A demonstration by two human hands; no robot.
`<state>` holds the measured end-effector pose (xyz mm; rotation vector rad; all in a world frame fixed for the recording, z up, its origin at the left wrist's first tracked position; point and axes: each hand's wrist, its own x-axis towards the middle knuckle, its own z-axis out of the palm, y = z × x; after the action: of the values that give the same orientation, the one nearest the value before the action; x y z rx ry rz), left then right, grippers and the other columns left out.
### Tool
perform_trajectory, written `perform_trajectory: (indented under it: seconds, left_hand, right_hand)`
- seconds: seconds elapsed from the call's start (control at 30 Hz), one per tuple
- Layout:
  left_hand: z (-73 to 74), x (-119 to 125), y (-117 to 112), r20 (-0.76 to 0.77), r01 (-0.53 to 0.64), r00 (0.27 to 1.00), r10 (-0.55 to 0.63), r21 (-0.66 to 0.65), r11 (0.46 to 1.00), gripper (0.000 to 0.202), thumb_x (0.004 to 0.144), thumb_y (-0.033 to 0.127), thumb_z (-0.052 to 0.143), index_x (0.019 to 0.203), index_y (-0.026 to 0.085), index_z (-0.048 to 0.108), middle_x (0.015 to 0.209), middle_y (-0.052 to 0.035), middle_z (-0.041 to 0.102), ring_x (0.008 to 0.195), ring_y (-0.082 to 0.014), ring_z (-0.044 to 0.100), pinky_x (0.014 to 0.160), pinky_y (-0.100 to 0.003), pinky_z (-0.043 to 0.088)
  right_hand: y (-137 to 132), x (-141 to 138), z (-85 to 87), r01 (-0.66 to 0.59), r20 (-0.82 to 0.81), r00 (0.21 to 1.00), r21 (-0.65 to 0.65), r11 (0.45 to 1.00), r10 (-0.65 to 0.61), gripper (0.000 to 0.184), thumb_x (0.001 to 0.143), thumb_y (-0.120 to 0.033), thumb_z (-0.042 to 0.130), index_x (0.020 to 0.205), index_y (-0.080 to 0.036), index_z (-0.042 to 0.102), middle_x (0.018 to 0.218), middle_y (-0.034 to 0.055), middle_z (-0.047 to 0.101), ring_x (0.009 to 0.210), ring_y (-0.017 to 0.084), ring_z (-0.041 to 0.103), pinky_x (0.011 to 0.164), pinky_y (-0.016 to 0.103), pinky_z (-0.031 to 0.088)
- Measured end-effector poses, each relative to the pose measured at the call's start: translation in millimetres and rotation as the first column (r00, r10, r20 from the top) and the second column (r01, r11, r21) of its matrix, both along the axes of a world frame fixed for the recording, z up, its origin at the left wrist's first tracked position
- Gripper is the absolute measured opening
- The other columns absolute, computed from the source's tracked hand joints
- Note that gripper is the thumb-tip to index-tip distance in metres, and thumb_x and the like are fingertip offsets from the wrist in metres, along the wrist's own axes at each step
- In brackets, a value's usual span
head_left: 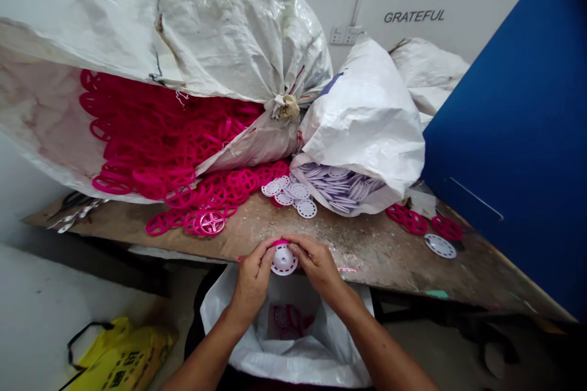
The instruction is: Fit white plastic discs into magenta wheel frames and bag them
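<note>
Both the left hand [252, 276] and the right hand [320, 264] pinch a round, slotted white-and-pink plastic disc [284, 261] above an open white woven sack [257, 357].

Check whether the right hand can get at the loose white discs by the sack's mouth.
Probably yes: the loose white discs lie just beyond the right hand, with nothing visible between. It is helping hold another white disc, though, so it would likely need to let go first.
</note>
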<state>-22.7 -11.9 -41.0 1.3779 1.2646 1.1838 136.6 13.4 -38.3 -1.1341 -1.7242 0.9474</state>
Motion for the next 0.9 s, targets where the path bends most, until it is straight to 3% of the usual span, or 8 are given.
perform_trajectory:
  seconds: [0.13,0.23,0.3,0.47,0.6,0.73,0.9]
  left_hand:
    - [0.7,0.4,-3.6,0.218,0.136,0.971,-0.097,-0.171,0.976,0.049,0.083,0.040,0.054,0.125,0.015,0.049,0.113,-0.0110,0.065,0.098,-0.0241,0.063,0.076,-0.033,0.054]
    - [2.6,-1.0,-5.8,0.273,0.171,0.956,-0.108,-0.218,0.961,0.052,0.079,0.039,0.060,0.122,0.013,0.048,0.099,-0.0099,0.068,0.085,-0.0216,0.065,0.069,-0.031,0.055]
    - [3.3,-1.8,-7.3,0.255,0.153,0.962,-0.096,-0.211,0.966,0.047,0.078,0.039,0.061,0.116,0.013,0.051,0.093,-0.0083,0.069,0.079,-0.0194,0.064,0.068,-0.030,0.054]
    - [0.4,-1.1,-11.5,0.244,0.111,0.968,-0.055,-0.222,0.969,0.040,0.078,0.039,0.060,0.108,0.014,0.053,0.088,-0.0068,0.068,0.074,-0.0176,0.064,0.064,-0.028,0.054]
    - [-3.4,-1.5,-15.5,0.229,0.181,0.965,-0.128,-0.229,0.956,0.037,0.080,0.035,0.057,0.109,0.014,0.052,0.092,-0.0077,0.068,0.078,-0.0187,0.065,0.062,-0.027,0.053]
    - [-6.0,1.7,-19.9,0.163,0.236,0.965,-0.207,-0.188,0.953,0.041,0.076,0.025,0.061,0.114,0.017,0.050,0.091,-0.0052,0.068,0.078,-0.0170,0.065,0.065,-0.025,0.051]
    - [-8.9,3.9,-25.1,0.176,0.227,0.968,-0.181,-0.296,0.928,0.044,0.075,0.027,0.059,0.116,0.016,0.046,0.079,-0.0025,0.066,0.060,-0.0141,0.063,0.055,-0.024,0.049]
  right_hand:
    - [-3.1,2.4,1.5,0.071,-0.123,0.988,-0.174,0.982,-0.093,0.028,0.088,-0.034,0.049,0.105,-0.020,0.066,0.089,0.0045,0.068,0.073,0.016,0.061,0.064,0.027,0.049]
    - [-7.8,5.7,1.2,-0.067,-0.200,0.980,-0.263,0.962,0.014,0.035,0.085,-0.034,0.054,0.117,-0.020,0.058,0.088,0.0032,0.065,0.070,0.014,0.059,0.061,0.024,0.048]
    - [-11.2,7.1,-2.9,-0.128,-0.198,0.977,-0.251,0.960,0.079,0.040,0.083,-0.031,0.058,0.121,-0.022,0.054,0.089,0.0020,0.064,0.072,0.013,0.058,0.063,0.024,0.047]
    - [-16.0,8.7,-11.9,-0.130,-0.145,0.984,-0.193,0.973,0.102,0.034,0.084,-0.030,0.058,0.117,-0.023,0.055,0.086,0.0002,0.064,0.070,0.012,0.056,0.061,0.023,0.045]
    - [-14.1,12.9,4.1,-0.147,-0.051,0.989,-0.167,0.975,0.140,0.030,0.087,-0.033,0.055,0.114,-0.022,0.059,0.095,0.0023,0.067,0.081,0.015,0.060,0.070,0.024,0.045]
    - [-13.2,11.2,19.5,-0.113,0.092,0.988,-0.103,0.988,0.122,0.020,0.088,-0.031,0.053,0.095,-0.020,0.068,0.086,0.0014,0.069,0.077,0.015,0.060,0.068,0.023,0.043]
    - [-22.6,3.6,12.8,-0.032,0.171,0.985,-0.042,0.999,0.039,0.020,0.088,-0.029,0.050,0.085,-0.018,0.067,0.073,-0.0003,0.065,0.066,0.012,0.057,0.060,0.021,0.039]
